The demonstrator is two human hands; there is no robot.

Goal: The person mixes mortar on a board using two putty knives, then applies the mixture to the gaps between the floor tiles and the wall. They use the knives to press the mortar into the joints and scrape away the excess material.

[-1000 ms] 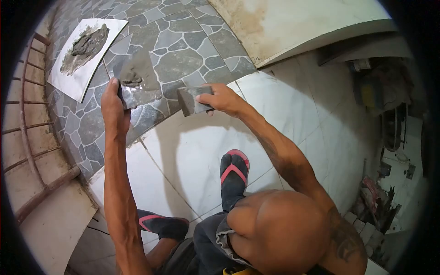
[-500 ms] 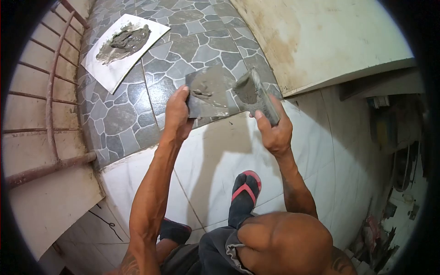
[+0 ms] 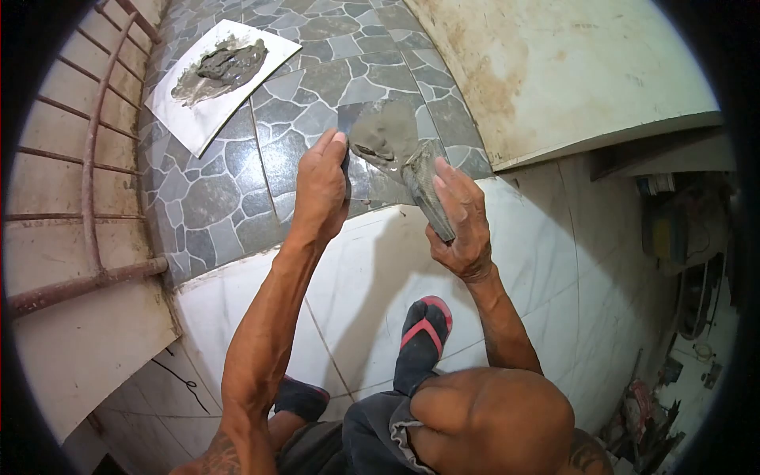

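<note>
My left hand point(image 3: 323, 190) is closed on the near left edge of a dark flat plate point(image 3: 359, 179), its thumb along the top. Wet grey mortar point(image 3: 389, 129) covers much of the plate's face, heaped towards its right side. In my right hand point(image 3: 464, 220) is a thin grey slab point(image 3: 430, 196) smeared with mortar, tilted on edge, fingers stretched along its outer face. The slab's upper end overlaps the mortar at the plate's right side. Both pieces are held up over the step's edge.
A white tile point(image 3: 168, 119) bearing a pile of mortar point(image 3: 233, 65) lies on the stone-patterned floor point(image 3: 210, 198). Rusty railing point(image 3: 93, 158) stands at left, a stained wall point(image 3: 554, 71) at right. White marbled tiles point(image 3: 245, 293) and a foot in a pink-strapped sandal point(image 3: 427, 326) are below.
My right hand has turned the slab from showing its mortar-coated face to a steeper tilt, bringing it against the plate's mortar. The plate has shifted slightly right and up, and its mortar is more heaped.
</note>
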